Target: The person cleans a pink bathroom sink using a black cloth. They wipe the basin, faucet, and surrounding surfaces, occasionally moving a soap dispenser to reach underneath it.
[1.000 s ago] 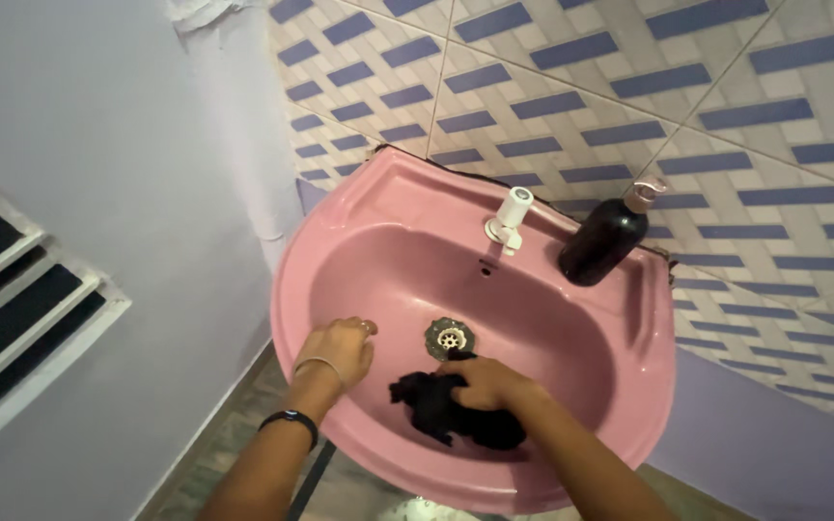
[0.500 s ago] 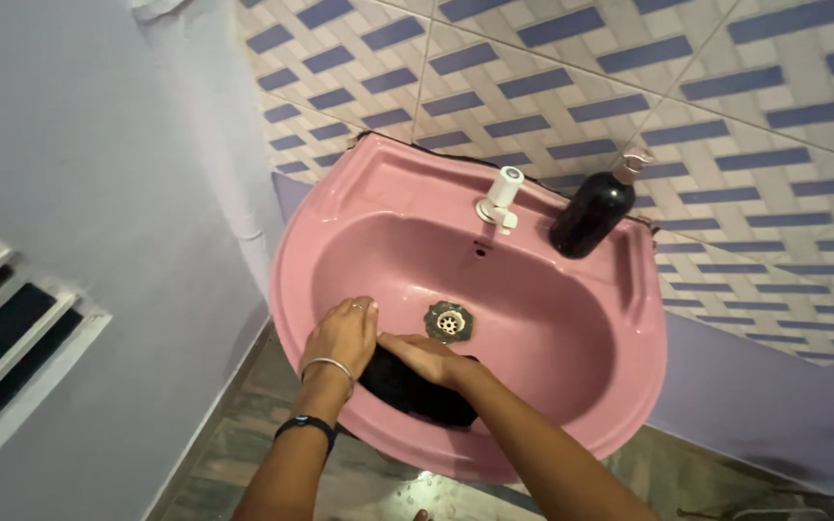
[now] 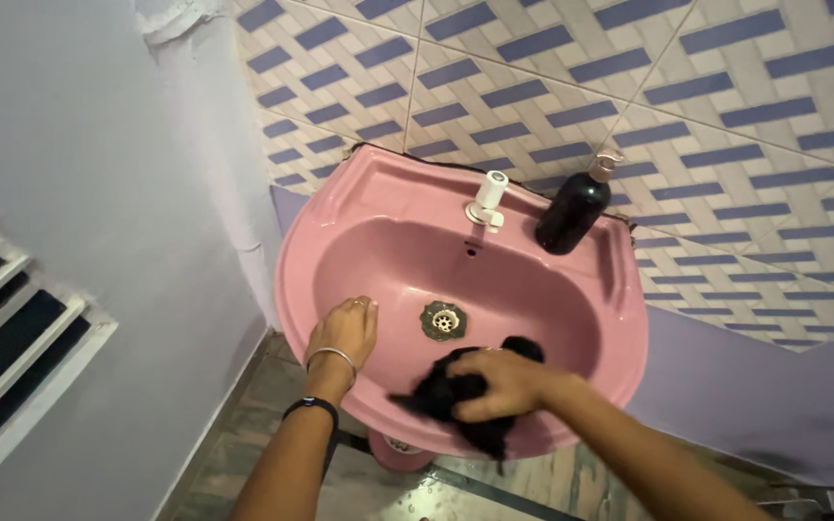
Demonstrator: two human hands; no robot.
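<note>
sink (image 3: 629,318): glossy pink ceramic | cloth (image 3: 456,396): matt black fabric | drain (image 3: 443,320): metal | bottle (image 3: 571,212): glossy dark plastic

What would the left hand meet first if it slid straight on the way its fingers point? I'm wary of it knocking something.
The left hand lies flat on the pink sink, fingers pointing up the bowl. Straight on is bare basin wall; beyond that likely the white tap, though depth is unclear.

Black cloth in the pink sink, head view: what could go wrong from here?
1. The right hand presses the crumpled black cloth at the front rim of the pink ceramic sink; a corner hangs over the edge, so it may drip or slip onto the floor.
2. The dark pump bottle stands on the narrow back ledge; a wide sweep might knock it.
3. The left hand braces on the sloped basin wall and could slide.
</note>
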